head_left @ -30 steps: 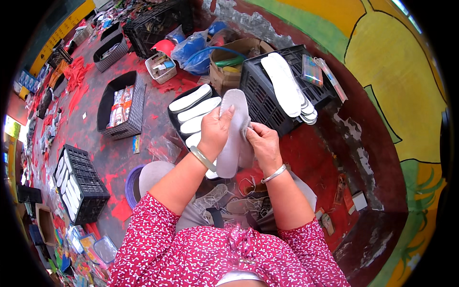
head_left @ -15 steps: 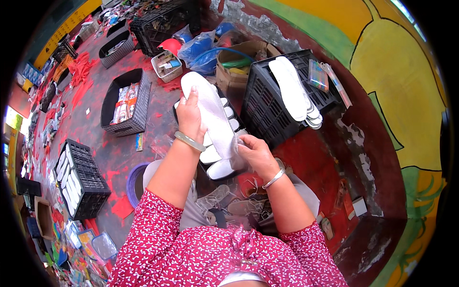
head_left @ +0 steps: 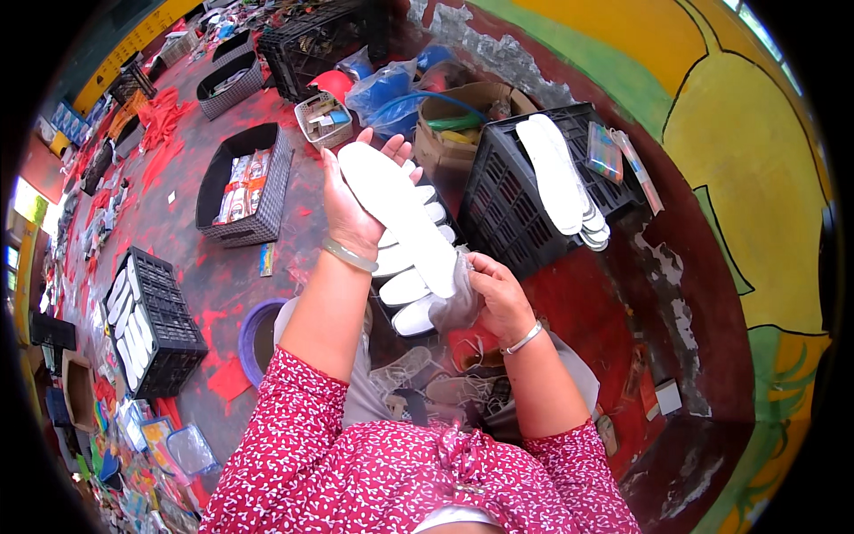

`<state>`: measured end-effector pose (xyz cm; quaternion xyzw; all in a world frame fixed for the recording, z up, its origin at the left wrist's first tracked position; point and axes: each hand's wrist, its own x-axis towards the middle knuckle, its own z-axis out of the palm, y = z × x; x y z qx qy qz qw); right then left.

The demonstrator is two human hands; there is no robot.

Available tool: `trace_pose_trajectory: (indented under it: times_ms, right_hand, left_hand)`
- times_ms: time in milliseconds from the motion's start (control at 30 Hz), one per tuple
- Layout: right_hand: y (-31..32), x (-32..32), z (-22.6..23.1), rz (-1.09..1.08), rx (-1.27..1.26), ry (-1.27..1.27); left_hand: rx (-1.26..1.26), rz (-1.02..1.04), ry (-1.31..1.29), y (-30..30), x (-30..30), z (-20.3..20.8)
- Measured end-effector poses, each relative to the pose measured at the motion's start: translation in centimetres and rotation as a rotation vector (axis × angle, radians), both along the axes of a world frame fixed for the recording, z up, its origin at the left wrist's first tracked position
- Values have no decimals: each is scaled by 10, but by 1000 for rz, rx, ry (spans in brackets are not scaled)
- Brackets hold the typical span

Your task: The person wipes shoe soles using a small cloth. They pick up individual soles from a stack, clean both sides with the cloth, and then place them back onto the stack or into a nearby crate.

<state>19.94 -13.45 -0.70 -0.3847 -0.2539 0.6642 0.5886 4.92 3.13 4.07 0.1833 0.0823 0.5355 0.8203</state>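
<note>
A white shoe insole (head_left: 396, 209) lies slantwise across the palm of my left hand (head_left: 354, 209). That hand is open, its fingers stretched out beyond the insole and its thumb apart on the left. At the insole's lower right end hangs a thin, grey, see-through piece of material (head_left: 459, 301), bunched up; whether it is cloth or plastic I cannot tell. My right hand (head_left: 500, 298) is closed, pinching this material between thumb and fingers. Directly beneath, a dark crate (head_left: 455, 233) holds several white insoles (head_left: 405, 288) in a row.
An upturned black crate (head_left: 511, 200) at the right carries a stack of white insoles (head_left: 550, 178). A cardboard box (head_left: 436, 156) stands behind. To the left are a woven grey basket (head_left: 283, 178), a purple bucket (head_left: 252, 343) and a black crate of insoles (head_left: 178, 347).
My left thumb has moved off the insole's upper face and the fingers have spread. The grey material is more bunched at the insole's lower end, and my right hand is slightly lower and further right.
</note>
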Motion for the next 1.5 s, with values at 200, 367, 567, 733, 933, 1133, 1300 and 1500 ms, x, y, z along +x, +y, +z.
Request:
trace_pose_trajectory:
  times_ms: [200,367,567,733,933,1133,1300,1500]
  right_hand:
    - [1,0,-3,-8,-31,164]
    - [-3,-2,11,31,-33,218]
    - [1,0,10,40,-85,266]
    - [-1,0,-8,-115,-1,205]
    - [3,0,2,-190,10,200]
    - [3,2,2,-190,-16,228]
    - [1,0,7,-177,10,282]
    - [4,18,7,-395,120,16]
  left_hand:
    - [-64,130,17,9,-6,-3]
    - [-82,212,0,14,-10,-6]
    - [-41,271,-9,15,-12,-7]
    - [21,209,-30,-5,4,-3]
    - [105,-90,197,-40,35,-13]
    - [367,-67,449,-60,46,-25]
    - [387,-73,441,-58,44,-37]
    - [354,102,468,-54,52,-33]
